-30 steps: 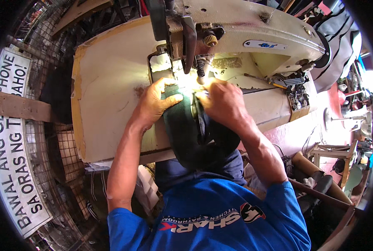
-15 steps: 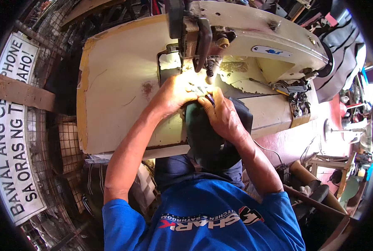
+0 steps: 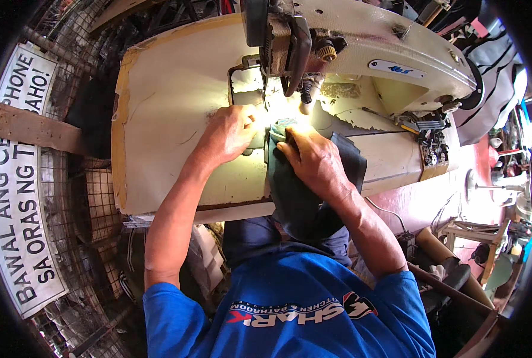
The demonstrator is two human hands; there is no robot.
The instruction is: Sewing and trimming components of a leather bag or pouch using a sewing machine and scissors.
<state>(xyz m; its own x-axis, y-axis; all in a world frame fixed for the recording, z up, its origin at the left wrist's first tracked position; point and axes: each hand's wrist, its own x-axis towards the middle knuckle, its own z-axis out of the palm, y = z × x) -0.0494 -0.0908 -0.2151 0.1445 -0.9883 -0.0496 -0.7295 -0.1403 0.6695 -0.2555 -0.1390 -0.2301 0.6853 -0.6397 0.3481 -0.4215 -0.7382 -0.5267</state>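
Observation:
A beige sewing machine [image 3: 391, 45] stands over the table, its lamp glaring white around the needle area. Below the needle area lies dark green cloth [image 3: 295, 197], draped over the table's near edge toward my lap. My right hand [image 3: 316, 158] grips the cloth near its lit upper end, thumb and fingers pressed together. To the left of the cloth, my left hand [image 3: 227, 136] is closed with fingers curled, apart from the cloth. Whatever it may hold is hidden by the fingers and the glare.
The pale worktable [image 3: 164, 119] has yellowed, worn edges. A grey-and-yellow tool [image 3: 412, 125] and a tray of small metal parts [image 3: 434, 154] sit right of the machine bed. A wire grille with a white sign [image 3: 24, 197] borders the left.
My left hand has moved left, away from my right hand and the cloth. The small dark-purple item between my hands no longer shows. My right hand stays on the cloth.

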